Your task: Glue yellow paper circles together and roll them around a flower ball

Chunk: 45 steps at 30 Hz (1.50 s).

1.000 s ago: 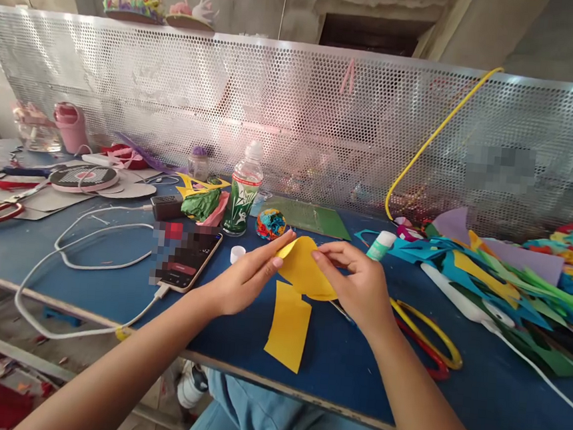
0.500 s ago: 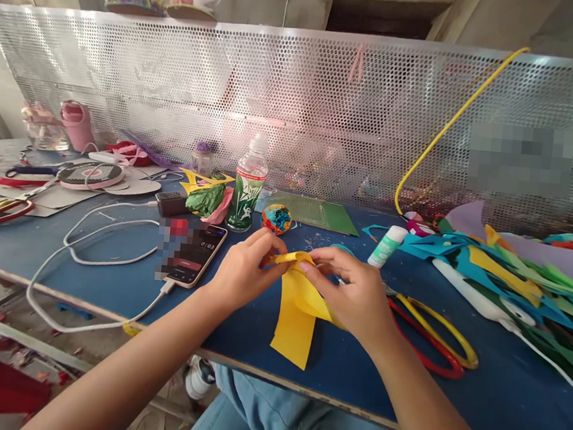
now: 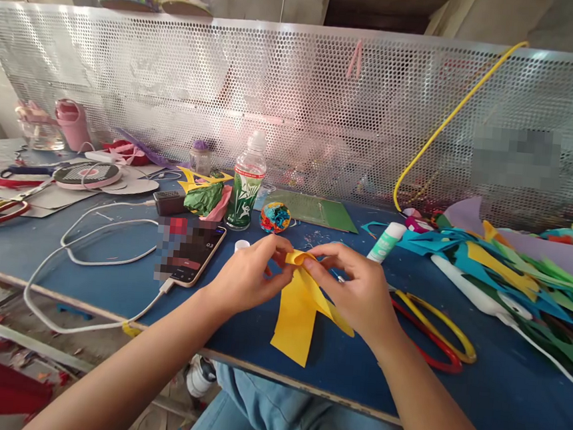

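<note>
1. Your left hand (image 3: 247, 275) and right hand (image 3: 357, 295) meet over the near middle of the blue table (image 3: 111, 273), both on the same yellow paper piece (image 3: 310, 291).
2. Left fingers are closed, pinching the curled top edge of that piece from the left; right fingers are closed on it from the right (thumb hidden under the paper, so the exact contact is unclear).
3. The piece's top is rolled into a small curl between your fingertips; the rest slants down to the right under your right hand.
4. A second yellow strip (image 3: 292, 329) lies flat on the table below the hands, reaching close to the near edge.
5. Just right of your right wrist: scissors (image 3: 436, 335) with red and yellow handles, flat on the table.
6. Behind your right hand: glue stick (image 3: 386, 242), lying tilted.
7. Left of your left hand: phone (image 3: 190, 253) with white cable (image 3: 77, 257) plugged in.
8. Behind the hands: green-label bottle (image 3: 245, 188), upright, with a small white cap (image 3: 242, 244) near it.
9. Far right: heap of coloured paper scraps (image 3: 522, 276).
</note>
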### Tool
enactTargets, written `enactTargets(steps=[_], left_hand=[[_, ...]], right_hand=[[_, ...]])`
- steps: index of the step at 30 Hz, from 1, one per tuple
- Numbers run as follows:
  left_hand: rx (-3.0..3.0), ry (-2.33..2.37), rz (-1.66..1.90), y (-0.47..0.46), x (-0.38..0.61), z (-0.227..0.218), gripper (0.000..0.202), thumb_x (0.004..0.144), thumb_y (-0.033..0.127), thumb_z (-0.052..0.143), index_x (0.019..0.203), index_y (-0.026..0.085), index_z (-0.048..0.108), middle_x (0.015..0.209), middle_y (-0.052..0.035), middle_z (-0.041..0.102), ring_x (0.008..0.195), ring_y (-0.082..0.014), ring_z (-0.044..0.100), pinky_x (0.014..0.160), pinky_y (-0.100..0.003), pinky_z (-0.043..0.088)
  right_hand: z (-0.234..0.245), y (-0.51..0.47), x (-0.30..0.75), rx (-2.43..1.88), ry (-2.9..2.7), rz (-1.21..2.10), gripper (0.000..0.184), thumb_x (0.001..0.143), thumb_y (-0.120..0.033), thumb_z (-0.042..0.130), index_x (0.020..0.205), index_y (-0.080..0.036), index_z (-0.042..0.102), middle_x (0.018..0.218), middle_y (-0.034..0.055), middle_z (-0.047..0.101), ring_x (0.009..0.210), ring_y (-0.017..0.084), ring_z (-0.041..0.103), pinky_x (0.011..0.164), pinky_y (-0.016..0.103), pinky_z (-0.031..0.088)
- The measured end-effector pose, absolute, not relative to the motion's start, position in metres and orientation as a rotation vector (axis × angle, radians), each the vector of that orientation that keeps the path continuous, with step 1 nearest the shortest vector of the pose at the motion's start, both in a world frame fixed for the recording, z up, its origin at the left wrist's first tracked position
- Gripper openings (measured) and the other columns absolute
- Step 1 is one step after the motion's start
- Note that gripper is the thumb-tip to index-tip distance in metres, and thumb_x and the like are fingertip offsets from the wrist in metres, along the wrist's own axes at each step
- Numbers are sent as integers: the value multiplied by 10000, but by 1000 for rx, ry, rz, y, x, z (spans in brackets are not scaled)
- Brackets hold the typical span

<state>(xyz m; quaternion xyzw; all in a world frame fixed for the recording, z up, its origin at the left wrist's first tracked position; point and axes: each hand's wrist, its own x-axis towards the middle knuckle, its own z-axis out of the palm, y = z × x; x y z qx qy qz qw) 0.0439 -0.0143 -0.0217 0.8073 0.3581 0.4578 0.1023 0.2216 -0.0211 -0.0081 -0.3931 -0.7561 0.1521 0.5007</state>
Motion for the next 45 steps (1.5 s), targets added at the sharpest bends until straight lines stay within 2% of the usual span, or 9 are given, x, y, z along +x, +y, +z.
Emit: enactTargets(steps=[10, 17, 20, 23, 26, 30, 36, 42, 45], left_hand=[[2708, 1233, 1467, -14, 44, -21, 138, 773, 199, 542, 861, 199, 436, 691, 44, 588, 508, -72, 543, 463, -170, 407], [2582, 998, 1237, -18, 43, -20, 242, 792, 225, 509, 1013, 191, 418, 875, -17, 597, 707, -101, 592, 537, -176, 469], [2569, 1009, 1191, -19, 43, -18, 277, 794, 257, 529, 1040, 186, 422, 840, -8, 592, 674, -101, 577, 547, -196, 465], [2542, 1109, 1243, -18, 42, -15, 233, 787, 277, 567, 986, 195, 480, 773, 14, 577, 659, -106, 556, 568, -217, 449], [2454, 1118, 1373, -16, 42, -13, 163, 763, 291, 610, 878, 203, 537, 850, -5, 581, 779, -128, 563, 627, -226, 454], [2229, 1017, 1376, -14, 44, -15, 380, 721, 286, 663, 1053, 220, 489, 958, -15, 593, 837, -127, 571, 730, -245, 473], [2092, 954, 1413, -16, 42, -14, 563, 712, 316, 668, 1197, 220, 399, 1036, -65, 616, 853, -149, 599, 727, -258, 480], [2235, 1042, 1301, -18, 37, -11, 509, 682, 427, 676, 1123, 202, 558, 1075, -58, 643, 873, -183, 614, 714, -262, 502], [2158, 1069, 1344, -16, 37, -13, 325, 785, 410, 566, 983, 161, 635, 867, -33, 672, 728, -142, 599, 609, -215, 474]], right_hand=[[-6, -23, 216, -927, -1751, 734, 154, 794, -354, 584, 864, -218, 596, 831, -4, 644, 673, 108, 621, 612, 201, 479], [-7, -20, 224, -943, -1681, 802, 163, 808, -379, 562, 867, -229, 592, 778, -23, 630, 657, 92, 587, 583, 180, 438], [-6, -20, 226, -954, -1708, 771, 164, 816, -374, 552, 869, -225, 596, 791, -19, 636, 670, 95, 586, 597, 185, 434], [-4, -20, 226, -966, -1763, 750, 162, 818, -370, 550, 856, -224, 607, 795, -18, 642, 695, 101, 588, 612, 187, 433], [-3, -19, 227, -976, -1763, 760, 172, 809, -383, 560, 840, -228, 626, 777, -23, 640, 713, 105, 586, 618, 183, 430], [-5, -13, 230, -1050, -1655, 836, 237, 781, -437, 575, 837, -219, 646, 737, -12, 639, 672, 116, 575, 563, 191, 423], [-10, -4, 233, -1056, -1520, 1011, 319, 735, -468, 613, 925, -215, 656, 783, 19, 670, 739, 165, 618, 594, 233, 460], [-11, -1, 236, -1073, -1435, 1029, 281, 697, -455, 658, 842, -215, 661, 830, 17, 683, 720, 149, 619, 586, 224, 458], [-11, 0, 237, -1070, -1453, 1051, 279, 696, -441, 664, 847, -207, 651, 866, 23, 685, 742, 144, 619, 639, 235, 472]])
